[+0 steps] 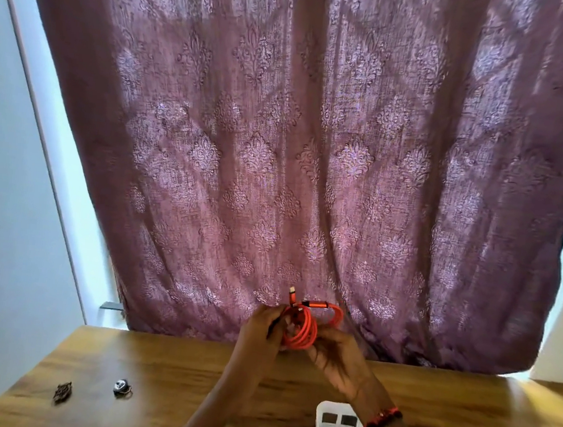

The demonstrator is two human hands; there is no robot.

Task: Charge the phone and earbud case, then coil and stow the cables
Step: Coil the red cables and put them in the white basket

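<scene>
Both the left hand [262, 328] and the right hand [335, 356] curl their fingers round the coiled orange cable [300, 330], whose loose plug ends [314, 305] just above the fingertips could spring free and unwind the loops if either grip slackens.

We record: wooden table [122, 353], near; patterned mauve curtain [297, 146], far, daylight glowing through; pale wall [7, 187], left.

Head camera faces the curtain [280, 144] (table [120, 370] low, near).
</scene>
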